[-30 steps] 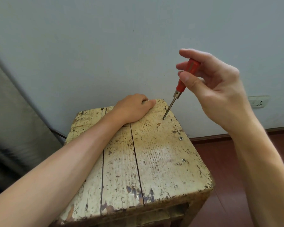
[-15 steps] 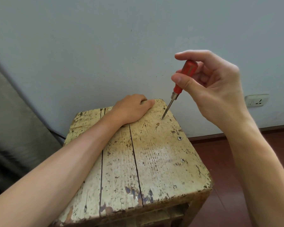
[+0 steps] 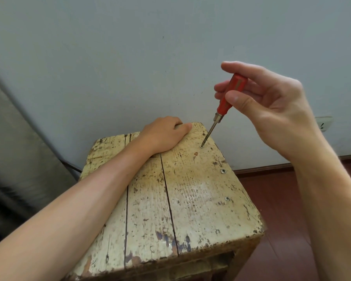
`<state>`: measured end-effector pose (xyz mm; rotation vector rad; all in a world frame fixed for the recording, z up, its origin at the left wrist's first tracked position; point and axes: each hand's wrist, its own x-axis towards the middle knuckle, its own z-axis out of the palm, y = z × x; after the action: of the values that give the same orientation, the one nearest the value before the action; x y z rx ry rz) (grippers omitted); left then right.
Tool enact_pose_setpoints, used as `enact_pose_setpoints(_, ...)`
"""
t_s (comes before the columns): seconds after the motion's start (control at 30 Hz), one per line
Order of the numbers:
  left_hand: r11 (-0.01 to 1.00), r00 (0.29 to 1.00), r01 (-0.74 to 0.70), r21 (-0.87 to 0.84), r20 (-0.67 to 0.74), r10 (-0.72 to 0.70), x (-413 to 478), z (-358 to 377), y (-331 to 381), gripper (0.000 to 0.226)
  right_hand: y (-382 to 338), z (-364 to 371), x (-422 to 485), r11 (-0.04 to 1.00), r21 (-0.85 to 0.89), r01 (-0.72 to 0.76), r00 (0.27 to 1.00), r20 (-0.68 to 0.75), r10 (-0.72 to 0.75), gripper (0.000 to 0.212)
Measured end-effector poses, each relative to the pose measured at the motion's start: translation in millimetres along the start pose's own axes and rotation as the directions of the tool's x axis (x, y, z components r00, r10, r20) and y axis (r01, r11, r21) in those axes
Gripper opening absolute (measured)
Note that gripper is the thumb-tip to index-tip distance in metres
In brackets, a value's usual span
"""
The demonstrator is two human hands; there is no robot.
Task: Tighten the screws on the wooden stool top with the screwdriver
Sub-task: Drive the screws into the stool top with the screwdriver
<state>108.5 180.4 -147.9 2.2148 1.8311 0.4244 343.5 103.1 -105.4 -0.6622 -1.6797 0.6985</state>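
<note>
Screwdriver [image 3: 221, 111] tip meets a screw [image 3: 201, 147] near the far right corner of the stool top [image 3: 190, 203]. The screw head is mostly hidden under the tip, and whether the blade sits in its slot is too small to tell. The right hand [image 3: 272, 106] partly covers the upper part of the red handle. The fingertips of the left hand [image 3: 162, 134] drop out of sight behind the far edge of the stool top, and both forearms are cut off by the frame. A blurred grey shape [image 3: 14, 142] at the left cannot be made out.

A second screw [image 3: 223, 171] and a third screw [image 3: 227, 198] lie in a row close to the right edge, nearer the person, both uncovered. Right of the stool is open red-brown floor [image 3: 288, 209]. The far edge stands near the wall [image 3: 109, 57], which carries a socket [image 3: 323, 124] low at the right.

The right hand is raised above the stool, thumb and fingers pinching the screwdriver handle, with the shaft leaning down and to the left. The left hand lies palm down with its thumb along the top and its fingers curled over the far edge, gripping the stool top. Its forearm stretches across the planks.
</note>
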Motion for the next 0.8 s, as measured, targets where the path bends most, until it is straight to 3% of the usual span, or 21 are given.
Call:
enact_pose_setpoints(0.23,1.0,1.0,-0.001,-0.002,-0.004,0.001,0,1,0,0.049,-3,14,3,0.996,-0.09,0.003,0.989,-0.148,-0.017,0.027)
enact_pose_setpoints(0.37,1.0,1.0,-0.007,0.0,-0.004,0.007,1,1,-1,0.05,-3,21,3,0.99,-0.137,0.043,0.981,-0.184,-0.068,0.03)
enact_pose_setpoints(0.53,1.0,1.0,-0.005,-0.005,-0.005,0.005,1,0,-1,0.049,1,13,1,0.985,-0.156,0.073,0.986,-0.137,-0.095,0.027)
enact_pose_setpoints(0.8,1.0,1.0,-0.002,0.003,0.0,0.002,1,1,-1,0.05,-4,1,-1,0.999,-0.009,0.035,0.999,0.006,-0.035,0.046)
